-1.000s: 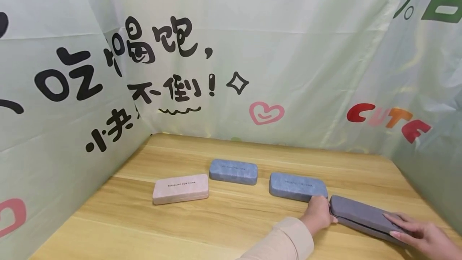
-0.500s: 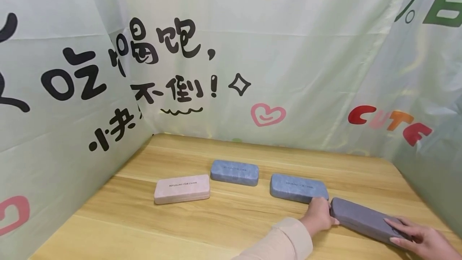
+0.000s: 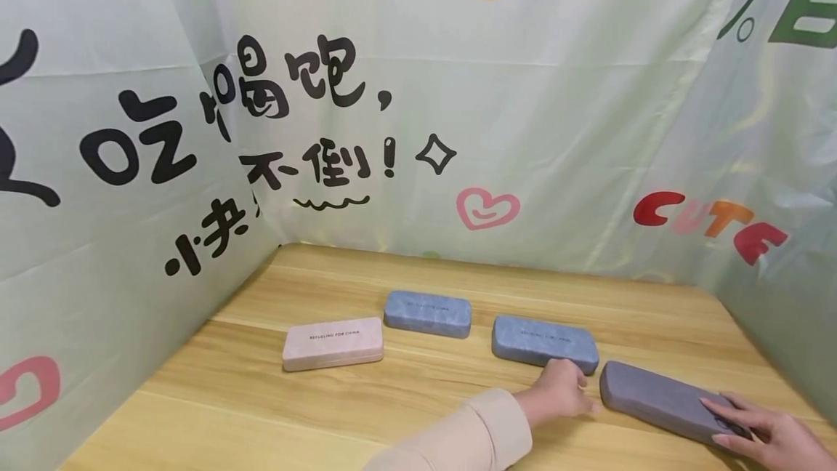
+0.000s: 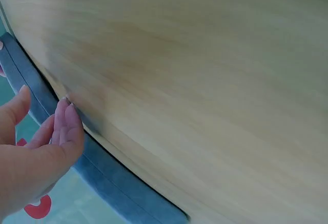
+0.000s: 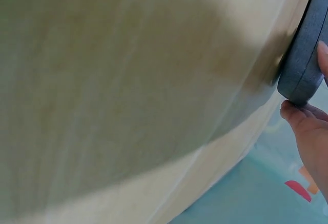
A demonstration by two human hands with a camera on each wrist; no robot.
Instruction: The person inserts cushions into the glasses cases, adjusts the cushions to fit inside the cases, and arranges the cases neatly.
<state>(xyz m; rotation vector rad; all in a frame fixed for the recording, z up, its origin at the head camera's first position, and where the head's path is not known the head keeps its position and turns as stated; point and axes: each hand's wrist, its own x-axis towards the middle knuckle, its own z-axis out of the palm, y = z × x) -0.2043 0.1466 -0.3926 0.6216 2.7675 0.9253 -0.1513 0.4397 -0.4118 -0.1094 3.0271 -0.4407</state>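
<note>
A closed grey glasses case [image 3: 660, 395] lies slanted at the right of the table. At its right end my right hand [image 3: 774, 431] holds it, fingers on the lid and thumb on the near side; in the right wrist view, the fingers [image 5: 292, 110] touch the end of the case. My left hand [image 3: 562, 387] is apart from the grey case, just off its left end and in front of a blue glasses case [image 3: 543, 344]. The left wrist view has the left hand's fingers [image 4: 69, 121] loosely bent, holding nothing.
A second blue case [image 3: 426, 312] sits farther back near the middle. Left of it lies a pink case [image 3: 333, 344]. Printed cloth curtains [image 3: 569, 129] stand around the wooden table [image 3: 294, 427] at the back and both sides.
The grey case's lid stood slightly ajar a second ago and is now closed. My left hand has let go of its left end and shifted left. The right hand stays on the case.
</note>
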